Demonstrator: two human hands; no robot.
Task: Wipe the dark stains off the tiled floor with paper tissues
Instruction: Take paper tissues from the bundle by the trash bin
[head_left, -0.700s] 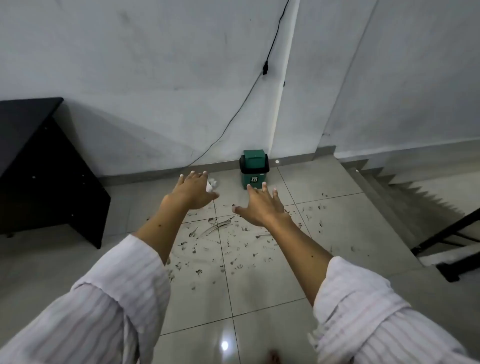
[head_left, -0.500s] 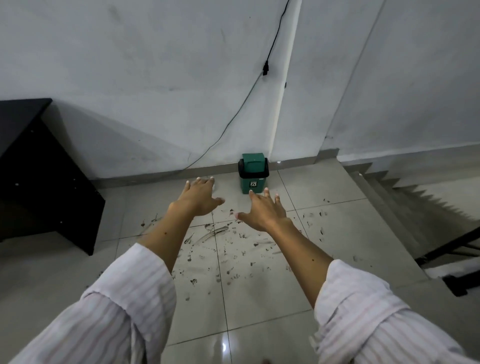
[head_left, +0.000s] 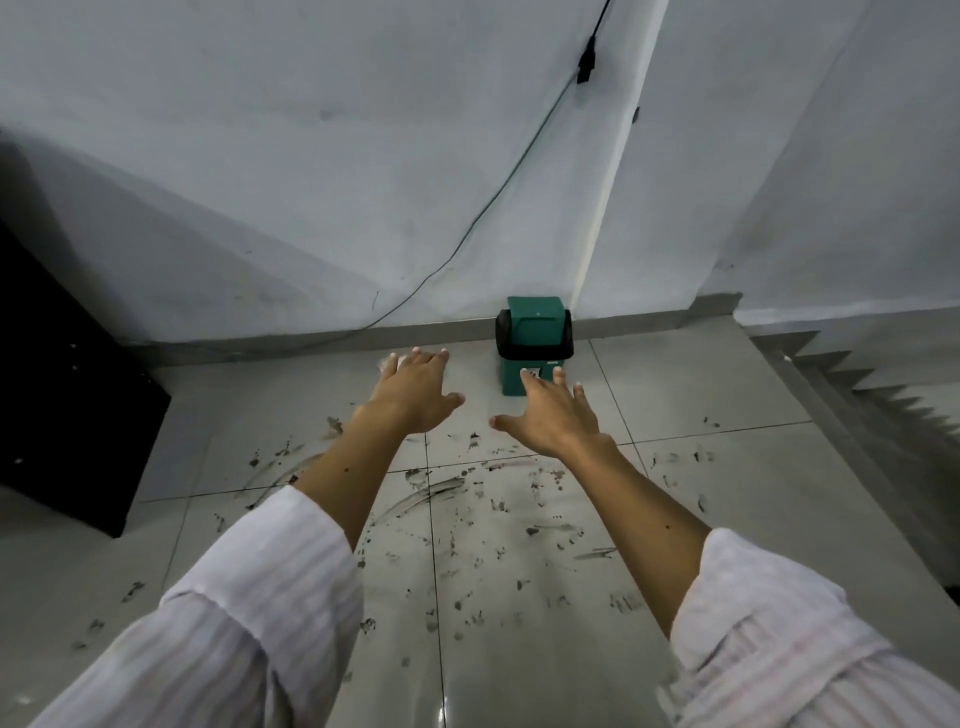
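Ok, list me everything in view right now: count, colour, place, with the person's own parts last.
small green plastic bin: one, green with a black rim, against the skirting straight ahead.
dark stains: many, blackish smears and spots, across the pale glossy floor tiles under both arms.
crumpled white paper tissue: one, mostly hidden beyond the left fingertips.
black cabinet: one, far left.
thin dark cable: one, down the grey wall.
grey stairs: one flight, descending at right.
white striped sleeves: two, near edge.
left hand: open, fingers spread.
right hand: open, fingers spread.
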